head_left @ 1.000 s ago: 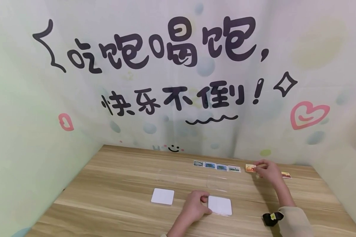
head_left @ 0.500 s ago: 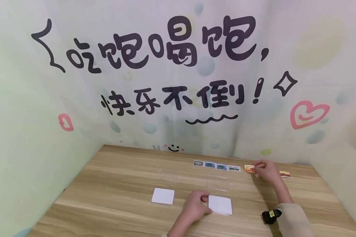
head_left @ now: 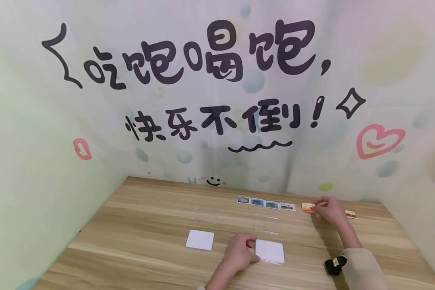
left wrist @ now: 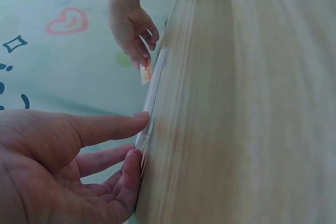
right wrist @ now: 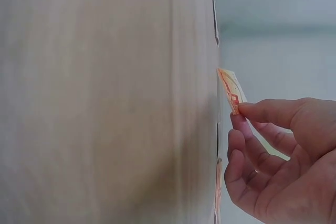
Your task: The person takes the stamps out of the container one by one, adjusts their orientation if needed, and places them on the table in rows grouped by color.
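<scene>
At the back right of the table, my right hand (head_left: 329,208) pinches a small orange-and-yellow stamp (right wrist: 231,88) between thumb and index finger, slightly raised off the wood in the right wrist view. Another orange stamp (head_left: 351,214) lies behind that wrist, partly covered. My left hand (head_left: 238,250) holds the left edge of a white rectangular card (head_left: 270,251) with thumb and index finger at its corners. This card lies flat, with a clear layer showing along its edge. Left of that hand lies a second white card (head_left: 200,239).
Several blue-green stamps stand in a row, one being this blue stamp (head_left: 258,202), near the wall. Two clear plastic pieces lie behind the white cards: a right plastic piece (head_left: 267,224) and a left plastic piece (head_left: 204,215). A printed cloth (head_left: 166,161) backs the table (head_left: 137,241).
Both hands keep their holds. The right hand and the orange stamp shift only slightly, and the head view moves a little.
</scene>
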A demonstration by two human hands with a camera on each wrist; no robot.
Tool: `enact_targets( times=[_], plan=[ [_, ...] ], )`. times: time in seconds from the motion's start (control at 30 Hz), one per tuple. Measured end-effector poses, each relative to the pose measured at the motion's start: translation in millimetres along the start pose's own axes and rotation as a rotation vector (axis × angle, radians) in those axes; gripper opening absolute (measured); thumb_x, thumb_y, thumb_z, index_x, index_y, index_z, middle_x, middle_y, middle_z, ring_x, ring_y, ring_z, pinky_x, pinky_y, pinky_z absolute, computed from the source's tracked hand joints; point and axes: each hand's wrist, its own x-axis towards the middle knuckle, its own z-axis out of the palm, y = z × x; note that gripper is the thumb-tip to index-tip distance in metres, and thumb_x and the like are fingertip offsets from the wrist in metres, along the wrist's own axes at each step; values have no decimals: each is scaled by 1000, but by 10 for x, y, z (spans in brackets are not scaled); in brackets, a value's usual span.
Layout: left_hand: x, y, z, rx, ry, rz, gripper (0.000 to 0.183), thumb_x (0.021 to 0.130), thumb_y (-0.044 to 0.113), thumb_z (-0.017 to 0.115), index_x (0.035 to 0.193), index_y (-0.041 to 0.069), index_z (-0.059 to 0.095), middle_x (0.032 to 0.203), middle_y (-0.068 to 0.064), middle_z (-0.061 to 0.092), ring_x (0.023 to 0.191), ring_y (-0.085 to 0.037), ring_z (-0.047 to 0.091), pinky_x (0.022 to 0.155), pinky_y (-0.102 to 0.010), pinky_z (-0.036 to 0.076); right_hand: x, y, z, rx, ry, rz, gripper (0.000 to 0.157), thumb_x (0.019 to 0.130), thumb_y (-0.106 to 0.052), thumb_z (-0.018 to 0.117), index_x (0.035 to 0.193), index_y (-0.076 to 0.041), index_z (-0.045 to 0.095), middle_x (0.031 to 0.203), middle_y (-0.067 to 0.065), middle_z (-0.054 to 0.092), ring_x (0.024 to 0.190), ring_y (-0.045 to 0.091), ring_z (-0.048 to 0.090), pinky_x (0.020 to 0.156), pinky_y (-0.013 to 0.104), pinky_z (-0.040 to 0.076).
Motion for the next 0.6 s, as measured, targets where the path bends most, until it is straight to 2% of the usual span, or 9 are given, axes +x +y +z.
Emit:
enact_targets(
  times=[0.23,0.6],
  plan=[
    [2,-3,2,12,-4,5,49,70,-11,89,116,-6,74,87,0,60,81,-14,52,74,-29,49,15,3,-3,-11,-14,10,27,95,-4,64,112,17,63,90,23,72,67,15,63,59,27,49],
    [-8,7,-1,10,-3,-8,48,71,-11,89,116,-6,75,88,-1,59,82,-15,51,74,-29,49,32,-5,19,-16,-27,33,25,97,-3,64,112,16,64,90,22,70,68,17,61,60,26,49]
  ],
)
